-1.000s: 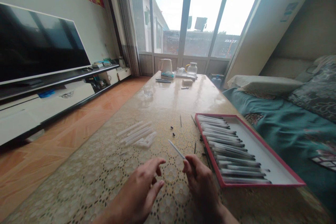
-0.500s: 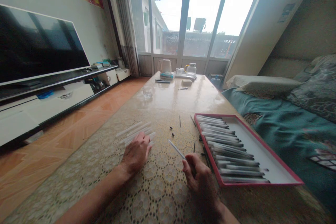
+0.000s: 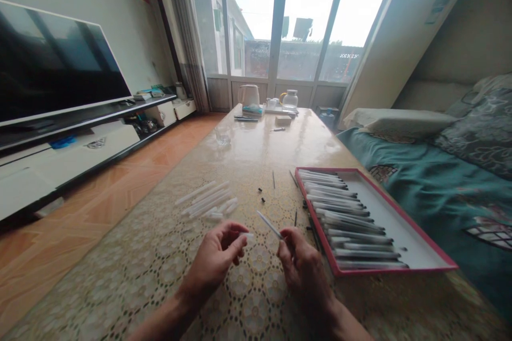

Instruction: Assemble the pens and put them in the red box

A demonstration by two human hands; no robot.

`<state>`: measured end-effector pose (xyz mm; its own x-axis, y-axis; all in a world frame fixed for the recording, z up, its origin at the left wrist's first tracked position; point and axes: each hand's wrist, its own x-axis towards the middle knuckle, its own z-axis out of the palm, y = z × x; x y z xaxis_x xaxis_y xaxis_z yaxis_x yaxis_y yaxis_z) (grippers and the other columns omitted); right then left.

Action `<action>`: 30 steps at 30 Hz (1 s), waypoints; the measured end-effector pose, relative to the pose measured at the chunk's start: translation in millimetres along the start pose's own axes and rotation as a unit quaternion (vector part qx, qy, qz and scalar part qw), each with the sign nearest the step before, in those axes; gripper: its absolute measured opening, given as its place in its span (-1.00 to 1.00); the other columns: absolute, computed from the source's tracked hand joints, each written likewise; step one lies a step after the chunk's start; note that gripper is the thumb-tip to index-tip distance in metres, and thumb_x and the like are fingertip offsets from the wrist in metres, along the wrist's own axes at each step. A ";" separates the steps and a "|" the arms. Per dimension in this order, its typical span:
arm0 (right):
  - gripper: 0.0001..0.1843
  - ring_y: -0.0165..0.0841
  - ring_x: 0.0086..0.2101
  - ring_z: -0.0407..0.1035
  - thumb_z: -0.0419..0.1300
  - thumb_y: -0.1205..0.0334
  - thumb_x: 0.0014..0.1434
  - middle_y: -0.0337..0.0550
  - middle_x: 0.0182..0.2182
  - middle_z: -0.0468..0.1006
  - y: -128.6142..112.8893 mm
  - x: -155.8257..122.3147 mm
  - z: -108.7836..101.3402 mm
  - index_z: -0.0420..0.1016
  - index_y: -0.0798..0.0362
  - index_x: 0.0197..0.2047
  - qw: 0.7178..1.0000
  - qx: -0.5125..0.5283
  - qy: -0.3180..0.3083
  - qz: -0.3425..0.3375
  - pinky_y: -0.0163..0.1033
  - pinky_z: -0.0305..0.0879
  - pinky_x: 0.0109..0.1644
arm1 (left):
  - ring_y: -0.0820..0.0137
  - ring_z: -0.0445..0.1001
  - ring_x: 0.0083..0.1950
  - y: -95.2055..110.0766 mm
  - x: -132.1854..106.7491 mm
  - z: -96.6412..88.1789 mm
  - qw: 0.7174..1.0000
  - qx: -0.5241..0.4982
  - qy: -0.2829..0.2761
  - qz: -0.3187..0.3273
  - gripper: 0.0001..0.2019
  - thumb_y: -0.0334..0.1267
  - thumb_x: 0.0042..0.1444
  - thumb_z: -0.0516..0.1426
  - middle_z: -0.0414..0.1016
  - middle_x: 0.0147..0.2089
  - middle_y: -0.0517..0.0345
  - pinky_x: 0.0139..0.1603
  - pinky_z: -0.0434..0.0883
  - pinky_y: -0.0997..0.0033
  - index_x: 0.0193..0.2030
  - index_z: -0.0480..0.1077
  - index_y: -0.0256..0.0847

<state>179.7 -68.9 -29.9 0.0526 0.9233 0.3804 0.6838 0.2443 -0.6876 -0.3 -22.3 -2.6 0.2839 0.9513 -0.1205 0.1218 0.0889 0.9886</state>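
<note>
Between the thumb and fingers of my left hand (image 3: 222, 248) is a small translucent pen cap (image 3: 248, 235). My right hand (image 3: 302, 264) is closed round a whitish pen (image 3: 267, 222), its tip slanting up and left toward the cap, apart from it. Beyond my left hand lie several clear pen barrels (image 3: 208, 200) and a few short caps (image 3: 231, 205). Two small black plugs (image 3: 263, 200) and a thin refill (image 3: 274, 179) lie farther out. To the right, a red-rimmed tray (image 3: 416, 224) bears a row of pens with dark ends (image 3: 344, 213).
A drinking glass (image 3: 223, 137) stands on the table's left side. At the far end are a kettle (image 3: 249, 96), a glass jug (image 3: 291, 99) and a small box (image 3: 283, 120). A sofa (image 3: 384, 154) runs along the right; a television (image 3: 60, 64) is at left.
My left hand has come back from the clear barrels toward my right hand, now with a cap in its fingers. My right hand still holds the pen in about the same place.
</note>
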 end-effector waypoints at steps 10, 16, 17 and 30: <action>-0.80 -0.41 -0.47 0.36 -0.06 0.29 0.22 -0.23 -0.47 0.45 -10.7 1.3 -10.3 0.37 0.03 -0.24 0.996 -0.056 -0.043 -0.047 -0.38 0.12 -0.39 | 0.58 0.30 -0.55 -22.0 8.7 -8.9 0.985 -0.163 0.033 -0.038 -0.80 -0.17 0.00 0.20 0.40 -0.50 0.24 -0.55 0.22 0.61 -0.30 0.38 -0.24; -0.81 -0.43 -0.50 0.33 0.00 0.28 0.19 -0.24 -0.48 0.45 -10.6 0.5 -10.8 0.43 0.00 -0.27 0.992 -0.096 -0.076 -0.027 -0.38 0.12 -0.33 | 0.59 0.28 -0.57 -20.3 9.1 -11.2 0.982 -0.178 0.026 -0.050 -0.80 -0.18 -0.03 0.22 0.39 -0.53 0.25 -0.57 0.18 0.61 -0.31 0.38 -0.25; -0.82 -0.43 -0.51 0.33 0.00 0.28 0.19 -0.25 -0.48 0.45 -10.9 0.2 -11.2 0.43 0.00 -0.27 0.991 -0.100 -0.084 -0.026 -0.38 0.12 -0.33 | 0.58 0.28 -0.57 -20.1 9.0 -11.5 0.983 -0.174 0.023 -0.052 -0.79 -0.18 -0.03 0.23 0.39 -0.53 0.25 -0.57 0.18 0.61 -0.31 0.38 -0.25; -0.82 -0.43 -0.47 0.33 0.00 0.31 0.21 -0.26 -0.47 0.45 -8.8 1.0 -10.6 0.42 -0.01 -0.25 0.983 -0.134 -0.105 -0.067 -0.37 0.06 -0.36 | 0.55 0.30 -0.55 -17.1 7.1 -12.1 0.993 -0.106 -0.038 -0.036 -0.81 -0.17 0.00 0.20 0.38 -0.53 0.24 -0.53 0.24 0.56 -0.35 0.37 -0.26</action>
<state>181.5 -73.2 -16.9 -0.1826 0.9358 0.3015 0.8427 0.3069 -0.4423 -11.9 -13.4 -19.3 0.3531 0.9162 -0.1895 -0.0570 0.2232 0.9731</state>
